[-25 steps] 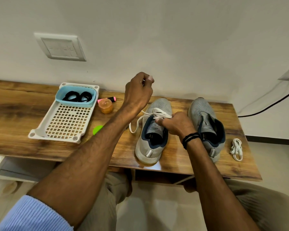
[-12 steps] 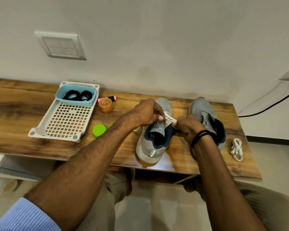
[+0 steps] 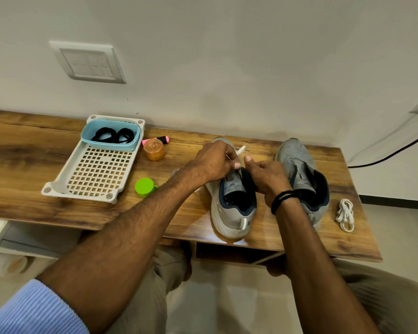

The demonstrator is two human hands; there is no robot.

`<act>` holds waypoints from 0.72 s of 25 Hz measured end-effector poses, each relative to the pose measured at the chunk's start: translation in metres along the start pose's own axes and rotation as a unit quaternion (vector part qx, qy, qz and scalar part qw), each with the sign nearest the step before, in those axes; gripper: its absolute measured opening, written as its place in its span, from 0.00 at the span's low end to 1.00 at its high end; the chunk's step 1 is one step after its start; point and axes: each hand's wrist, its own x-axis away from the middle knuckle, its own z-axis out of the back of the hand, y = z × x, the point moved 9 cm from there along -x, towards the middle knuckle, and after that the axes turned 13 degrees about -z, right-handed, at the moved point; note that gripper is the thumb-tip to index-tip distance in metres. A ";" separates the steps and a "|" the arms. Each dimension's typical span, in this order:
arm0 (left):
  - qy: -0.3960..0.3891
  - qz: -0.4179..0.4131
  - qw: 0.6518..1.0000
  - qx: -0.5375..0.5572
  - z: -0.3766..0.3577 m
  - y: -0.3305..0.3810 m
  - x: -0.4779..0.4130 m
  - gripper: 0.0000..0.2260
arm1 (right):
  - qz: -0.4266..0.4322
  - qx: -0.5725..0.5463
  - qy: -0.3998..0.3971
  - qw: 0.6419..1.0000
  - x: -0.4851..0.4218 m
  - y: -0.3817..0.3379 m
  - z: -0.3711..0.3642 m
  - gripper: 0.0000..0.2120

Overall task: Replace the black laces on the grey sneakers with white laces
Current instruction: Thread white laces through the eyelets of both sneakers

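Masking most of the white lace (image 3: 241, 149), left hand (image 3: 215, 162) and right hand (image 3: 268, 174)

light: soft, even | glare: desk (image 3: 227, 239) front edge | distortion: wide-angle edges

Grey mesh sneaker (image 3: 229, 213) upright, toe far, white flat lace (image 3: 241, 149) tip poking above its tongue. Unlaced twin sneaker (image 3: 297, 153) right, bundled white lace (image 3: 345, 214) beyond it, coiled black laces (image 3: 112, 135) far left.
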 end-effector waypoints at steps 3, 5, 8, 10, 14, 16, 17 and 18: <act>0.012 0.007 1.000 -0.002 0.001 -0.002 -0.001 0.06 | -0.017 0.013 -0.123 0.992 0.010 -0.005 -0.009 0.11; 0.014 0.023 1.000 0.015 0.000 -0.004 0.000 0.07 | -0.021 0.026 -0.107 0.994 0.012 -0.005 -0.005 0.07; 0.022 0.045 0.998 0.042 0.000 -0.008 0.002 0.09 | -0.035 -0.003 -0.065 0.997 0.007 -0.003 0.000 0.05; 0.043 0.059 0.995 0.072 0.001 -0.011 0.004 0.11 | -0.052 -0.028 -0.067 0.996 0.004 0.000 0.000 0.07; 0.103 0.076 0.989 0.077 0.002 -0.012 0.009 0.17 | -0.068 -0.046 -0.074 0.994 0.000 0.005 -0.001 0.08; 0.124 0.076 0.988 0.047 -0.001 -0.009 0.011 0.19 | -0.068 -0.052 -0.079 0.993 -0.001 0.005 -0.002 0.09; 0.133 0.077 0.987 0.037 -0.003 -0.007 0.011 0.19 | -0.069 -0.055 -0.082 0.993 0.000 0.006 -0.002 0.10; 0.140 0.079 0.986 0.033 -0.005 -0.006 0.012 0.19 | -0.071 -0.060 -0.083 0.992 0.000 0.006 -0.002 0.11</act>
